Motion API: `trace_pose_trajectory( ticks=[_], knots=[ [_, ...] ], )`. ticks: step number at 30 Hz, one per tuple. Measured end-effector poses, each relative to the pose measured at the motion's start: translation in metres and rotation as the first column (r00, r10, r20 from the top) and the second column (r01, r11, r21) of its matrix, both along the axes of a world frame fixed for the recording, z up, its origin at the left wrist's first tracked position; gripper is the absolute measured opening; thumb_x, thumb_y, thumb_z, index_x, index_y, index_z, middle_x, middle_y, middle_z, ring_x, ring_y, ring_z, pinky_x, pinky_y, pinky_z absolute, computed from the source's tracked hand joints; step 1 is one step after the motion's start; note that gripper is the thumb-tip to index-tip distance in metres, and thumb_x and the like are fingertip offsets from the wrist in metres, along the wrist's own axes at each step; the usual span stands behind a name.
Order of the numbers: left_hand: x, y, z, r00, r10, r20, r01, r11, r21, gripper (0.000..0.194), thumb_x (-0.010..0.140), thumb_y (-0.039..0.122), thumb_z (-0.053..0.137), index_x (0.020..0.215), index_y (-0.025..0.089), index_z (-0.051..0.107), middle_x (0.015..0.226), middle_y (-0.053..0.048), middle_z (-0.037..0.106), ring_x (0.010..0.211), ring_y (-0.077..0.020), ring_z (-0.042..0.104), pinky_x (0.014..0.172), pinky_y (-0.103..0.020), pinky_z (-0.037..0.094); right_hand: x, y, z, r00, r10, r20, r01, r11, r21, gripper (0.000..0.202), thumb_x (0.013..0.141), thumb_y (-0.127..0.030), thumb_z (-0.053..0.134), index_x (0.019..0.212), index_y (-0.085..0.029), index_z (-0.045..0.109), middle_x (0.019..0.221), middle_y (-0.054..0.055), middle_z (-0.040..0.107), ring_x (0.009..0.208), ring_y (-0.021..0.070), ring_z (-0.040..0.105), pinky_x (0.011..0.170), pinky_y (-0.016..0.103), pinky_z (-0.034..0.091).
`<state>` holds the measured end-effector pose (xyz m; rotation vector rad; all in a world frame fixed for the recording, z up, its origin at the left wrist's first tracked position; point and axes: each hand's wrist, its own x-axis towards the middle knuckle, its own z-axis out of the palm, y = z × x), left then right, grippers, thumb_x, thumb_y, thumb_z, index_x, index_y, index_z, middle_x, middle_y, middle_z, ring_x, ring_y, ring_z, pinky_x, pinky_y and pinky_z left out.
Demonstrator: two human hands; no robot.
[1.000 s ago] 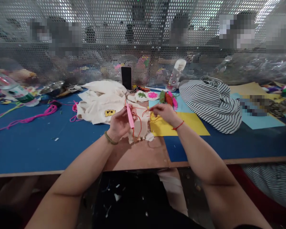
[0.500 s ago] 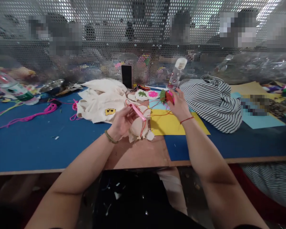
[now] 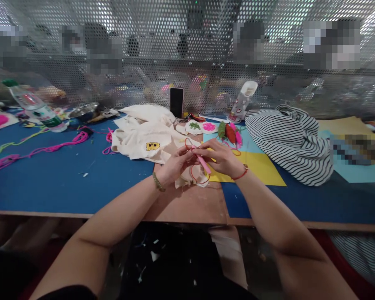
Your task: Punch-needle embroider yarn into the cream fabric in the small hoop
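Observation:
Both hands meet over the middle of the table. My left hand [image 3: 177, 165] has its fingers closed on a pink pen-like tool [image 3: 203, 163]. My right hand [image 3: 220, 156] is pinched at the tool's upper end, touching my left fingertips; whether it grips the tool or the red yarn there is hidden. Red yarn [image 3: 192, 177] loops from the tool over a cream cloth piece [image 3: 187, 179] beneath. Green, red and pink yarn bundles [image 3: 230, 133] lie beyond my right hand. Left of the hands rests a cream fabric [image 3: 133, 141] with a yellow patch [image 3: 153, 146].
A phone [image 3: 176, 102] stands against the perforated metal screen [image 3: 206, 62]. A clear bottle [image 3: 241, 102] and a striped cloth [image 3: 290, 141] are at the right. At the left are a green-capped bottle [image 3: 39, 108], a metal bowl [image 3: 86, 110] and pink yarn [image 3: 56, 146]. Yellow paper [image 3: 259, 171] lies nearby.
My right hand has left the yarn bundles and come over to my left hand at the pink tool. The view has shifted, so things on the table appear further right.

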<state>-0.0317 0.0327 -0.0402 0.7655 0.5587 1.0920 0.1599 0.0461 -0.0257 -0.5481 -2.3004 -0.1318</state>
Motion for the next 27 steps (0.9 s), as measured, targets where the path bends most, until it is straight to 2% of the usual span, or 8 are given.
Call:
trace_pose_trajectory(
  ticks=[4,7,9,12,17,22,24,27],
  knots=[
    [0.000,-0.001,-0.001,1.000,0.028,0.010,-0.028,0.999,0.025,0.024,0.065,0.023,0.086,0.082,0.015,0.071,0.079,-0.001,0.071,0.066,-0.0094,0.064,0.069,-0.022,0.052,0.000,-0.001,-0.001,0.999,0.036,0.003,-0.036,0.999,-0.005,0.033,0.092,-0.023,0.058,0.124,-0.033,0.064,0.103,0.006,0.067,0.094,0.0199,0.062,0.080,0.036,0.054],
    [-0.001,-0.001,0.001,0.999,0.031,-0.019,-0.030,0.999,0.033,0.021,0.070,0.024,0.083,0.084,0.015,0.071,0.079,-0.002,0.071,0.066,-0.0086,0.063,0.068,-0.021,0.050,-0.003,-0.003,-0.002,0.994,0.088,-0.059,-0.091,0.994,-0.059,0.026,0.093,-0.023,0.058,0.116,-0.031,0.067,0.101,0.006,0.069,0.094,0.0198,0.064,0.081,0.036,0.055],
    [-0.003,-0.001,0.002,0.999,-0.016,-0.048,0.019,0.998,0.061,0.020,0.074,0.026,0.079,0.089,0.014,0.072,0.081,-0.004,0.071,0.068,-0.0101,0.064,0.069,-0.024,0.050,-0.005,-0.004,-0.003,0.983,0.088,-0.164,-0.108,0.988,-0.115,0.023,0.093,-0.024,0.057,0.113,-0.029,0.067,0.100,0.007,0.070,0.093,0.0199,0.065,0.081,0.037,0.055],
    [-0.005,-0.003,0.002,0.994,-0.069,-0.086,0.078,0.991,0.109,0.027,0.080,0.029,0.074,0.104,0.016,0.071,0.093,-0.008,0.072,0.072,-0.0134,0.066,0.071,-0.029,0.051,-0.006,-0.005,-0.005,0.926,-0.026,-0.377,-0.063,0.973,-0.224,0.019,0.094,-0.025,0.055,0.109,-0.026,0.067,0.100,0.007,0.072,0.093,0.0200,0.067,0.083,0.038,0.056],
    [-0.006,-0.004,0.002,0.968,0.119,-0.220,-0.071,0.974,0.213,0.025,0.085,0.028,0.068,0.106,0.015,0.069,0.099,-0.008,0.070,0.063,-0.0091,0.061,0.065,-0.027,0.050,0.001,0.000,-0.006,0.847,-0.140,-0.512,-0.035,0.947,-0.318,0.016,0.093,-0.029,0.057,0.104,-0.025,0.067,0.100,0.006,0.072,0.096,0.0204,0.068,0.087,0.038,0.056],
    [-0.011,-0.002,0.007,0.934,0.248,-0.258,-0.190,0.955,0.229,0.027,0.086,0.024,0.066,0.112,0.016,0.064,0.090,-0.005,0.069,0.064,-0.0099,0.063,0.062,-0.024,0.050,0.004,0.000,-0.003,0.852,-0.103,-0.513,-0.003,0.979,-0.201,0.017,0.092,-0.024,0.056,0.106,-0.026,0.066,0.100,0.006,0.070,0.096,0.0214,0.067,0.084,0.041,0.055],
    [-0.013,-0.001,0.008,0.945,0.187,-0.268,-0.134,0.970,0.204,0.028,0.087,0.026,0.064,0.114,0.016,0.062,0.098,-0.008,0.071,0.061,-0.0096,0.064,0.060,-0.024,0.051,0.000,-0.002,-0.002,0.879,-0.070,-0.472,-0.002,0.988,-0.151,0.016,0.091,-0.023,0.058,0.104,-0.026,0.067,0.099,0.005,0.071,0.095,0.0217,0.066,0.084,0.043,0.055],
    [-0.012,-0.002,0.007,0.927,-0.002,-0.376,0.075,0.981,0.181,0.029,0.091,0.027,0.058,0.116,0.014,0.062,0.107,-0.014,0.071,0.054,-0.0093,0.064,0.057,-0.026,0.053,-0.003,-0.002,-0.003,0.866,-0.096,-0.491,0.001,0.982,-0.190,0.015,0.092,-0.027,0.058,0.104,-0.026,0.066,0.099,0.006,0.070,0.095,0.0217,0.067,0.085,0.043,0.055]
  ],
)
